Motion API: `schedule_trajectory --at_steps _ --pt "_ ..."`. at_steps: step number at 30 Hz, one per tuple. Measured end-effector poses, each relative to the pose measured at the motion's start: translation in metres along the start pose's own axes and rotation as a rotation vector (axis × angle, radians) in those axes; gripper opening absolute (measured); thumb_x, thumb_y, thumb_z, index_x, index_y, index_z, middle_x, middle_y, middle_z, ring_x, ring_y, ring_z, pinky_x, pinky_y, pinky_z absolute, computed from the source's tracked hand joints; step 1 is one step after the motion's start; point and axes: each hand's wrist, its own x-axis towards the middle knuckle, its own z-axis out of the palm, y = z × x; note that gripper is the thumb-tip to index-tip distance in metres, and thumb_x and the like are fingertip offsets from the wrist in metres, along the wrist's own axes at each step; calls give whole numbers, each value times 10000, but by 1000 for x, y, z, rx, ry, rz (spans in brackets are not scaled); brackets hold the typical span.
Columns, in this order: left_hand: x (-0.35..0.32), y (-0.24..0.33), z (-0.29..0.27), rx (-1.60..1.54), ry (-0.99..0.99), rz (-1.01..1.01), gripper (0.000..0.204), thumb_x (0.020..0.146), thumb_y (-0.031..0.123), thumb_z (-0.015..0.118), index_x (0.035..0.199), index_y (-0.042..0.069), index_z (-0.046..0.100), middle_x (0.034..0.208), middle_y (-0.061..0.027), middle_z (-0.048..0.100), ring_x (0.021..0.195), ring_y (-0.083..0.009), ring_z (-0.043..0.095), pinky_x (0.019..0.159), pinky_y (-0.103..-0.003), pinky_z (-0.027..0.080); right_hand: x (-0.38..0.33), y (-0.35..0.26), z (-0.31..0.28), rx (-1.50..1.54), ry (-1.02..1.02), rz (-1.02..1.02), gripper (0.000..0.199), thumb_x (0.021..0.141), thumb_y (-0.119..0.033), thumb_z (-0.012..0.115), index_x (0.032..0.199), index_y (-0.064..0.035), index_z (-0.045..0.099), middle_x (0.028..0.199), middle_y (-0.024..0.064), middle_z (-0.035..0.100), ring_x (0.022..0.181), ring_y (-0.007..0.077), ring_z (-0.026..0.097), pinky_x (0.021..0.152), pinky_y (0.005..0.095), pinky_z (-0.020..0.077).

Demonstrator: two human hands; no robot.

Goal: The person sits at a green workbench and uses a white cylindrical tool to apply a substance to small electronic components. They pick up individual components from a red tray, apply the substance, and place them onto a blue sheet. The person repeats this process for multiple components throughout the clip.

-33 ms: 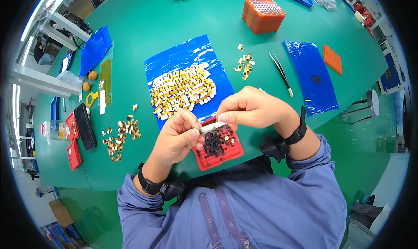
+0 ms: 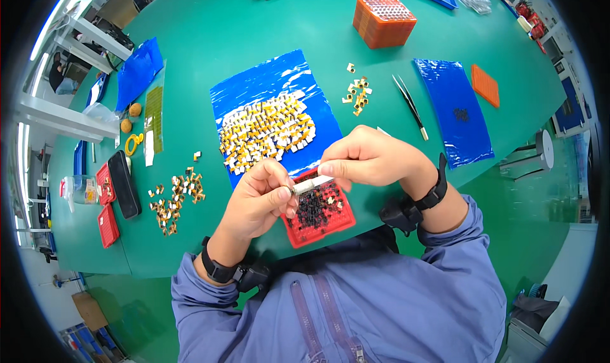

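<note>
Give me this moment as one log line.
left hand: pinching pale slim item | right hand: pinching its other end | under hands: red tray holding black bits | beyond: white-and-gold parts on blue sheet

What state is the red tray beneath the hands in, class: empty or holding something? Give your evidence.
Holding something: many small black pieces and a few pale ones lie in the red tray.

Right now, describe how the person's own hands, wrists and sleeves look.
The left hand and right hand are ungloved. Each wrist wears a black strap and a bulky black module. The sleeves are blue-purple, creased and bunched on the forearms.
</note>
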Motion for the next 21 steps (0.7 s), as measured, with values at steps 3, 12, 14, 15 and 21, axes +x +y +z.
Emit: schedule_trajectory --at_steps 3,12,14,15,21 --pt "-1 0 0 10 0 -13 79 868 14 577 890 39 506 785 -76 595 674 -129 609 615 -244 527 -1 -1 1 -25 47 -38 126 827 -134 668 826 -12 637 580 1 556 526 45 482 489 209 362" --pt "-1 0 3 119 72 3 118 873 75 591 862 55 475 716 -69 573 609 -130 575 541 -231 473 -1 -6 4 103 61 5 144 828 -148 671 848 -15 621 604 -5 561 534 43 470 484 212 348" --pt "-1 0 4 165 84 18 149 875 108 599 853 63 460 684 -65 565 576 -130 554 505 -225 440 0 1 4 86 32 -40 140 834 -152 666 848 -20 620 604 -7 562 529 45 467 483 212 348" --pt "0 0 4 169 72 20 151 875 111 601 852 64 459 685 -65 566 574 -129 552 503 -225 437 0 4 4 76 18 -62 138 836 -153 663 848 -23 619 605 -9 563 527 45 466 483 212 348" --pt "-2 -1 3 122 48 28 129 870 79 596 863 59 469 722 -70 571 611 -135 577 535 -236 472 -2 -15 1 126 46 43 136 830 -145 672 860 -26 613 609 -14 561 533 42 467 488 203 357"
